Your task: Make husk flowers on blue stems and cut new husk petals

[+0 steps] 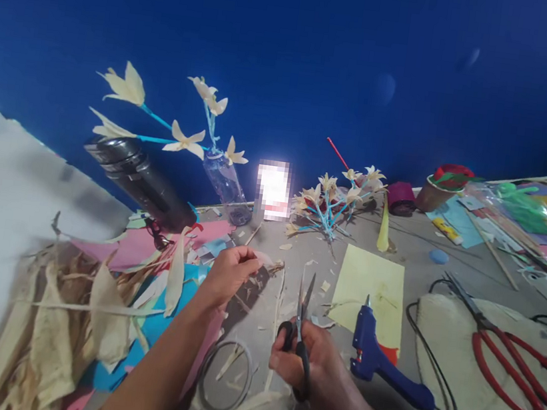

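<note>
My left hand is closed in a pinch, with a small pale piece of dried husk showing at its fingertips. Black-handled scissors are in my right hand, fingers through the loops, blades pointing away and slightly apart. The blades stand to the right of the husk piece, not touching it. Under and between the hands, thin husk scraps and strips lie on the grey table. A ring of grey wire or tape lies below my left hand.
Left are dried husks, a black flask and a clear bottle holding pale husk flowers. More flowers lie behind. At right are a blue glue gun, yellow paper and large red-handled scissors.
</note>
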Available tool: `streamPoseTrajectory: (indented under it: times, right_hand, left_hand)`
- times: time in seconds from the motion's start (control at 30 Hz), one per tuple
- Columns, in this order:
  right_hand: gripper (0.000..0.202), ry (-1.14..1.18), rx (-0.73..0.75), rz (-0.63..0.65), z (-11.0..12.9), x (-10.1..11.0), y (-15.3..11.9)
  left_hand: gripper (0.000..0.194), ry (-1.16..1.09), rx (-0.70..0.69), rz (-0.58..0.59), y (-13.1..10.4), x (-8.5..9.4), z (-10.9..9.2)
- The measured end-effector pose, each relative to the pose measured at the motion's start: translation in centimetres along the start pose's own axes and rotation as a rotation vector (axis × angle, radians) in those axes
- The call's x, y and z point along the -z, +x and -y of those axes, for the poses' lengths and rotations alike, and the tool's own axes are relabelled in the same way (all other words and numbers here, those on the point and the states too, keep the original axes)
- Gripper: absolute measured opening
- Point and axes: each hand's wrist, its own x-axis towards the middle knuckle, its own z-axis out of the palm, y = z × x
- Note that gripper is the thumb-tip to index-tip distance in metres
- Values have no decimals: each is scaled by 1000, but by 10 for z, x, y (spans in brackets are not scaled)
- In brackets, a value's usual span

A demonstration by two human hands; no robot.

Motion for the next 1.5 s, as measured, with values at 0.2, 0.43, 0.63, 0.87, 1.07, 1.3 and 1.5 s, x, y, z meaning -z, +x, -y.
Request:
streamPoseTrajectory:
  times: [0.2,0.43,0.63,0.87,1.07,1.3,1.5]
  right_hand:
    - [19,-31,-23,-16,2,0,-2]
    - [17,-99,-19,-12,-2,5,0]
    - [14,-125,-1,16,1,6,-3]
    - [18,-138,-32,12,9,4,-5]
    - [18,-116,155,-75,13,16,-6]
    - [15,-129,273,-170,10,29,-8]
    - [22,-393,174,-96,2,33,-22]
  left_hand:
    - [16,218,-27,10,44,-15,-2]
    - [18,338,-80,72,69,-31,5]
    - [16,519,-187,-29,71,-29,3]
    - [13,672,-274,-173,51,-16,-22]
    - [24,777,-290,35,-30,17,-40]
    - [26,699,-5,243,-126,38,15]
    - [16,866,-179,386,-147,12,54]
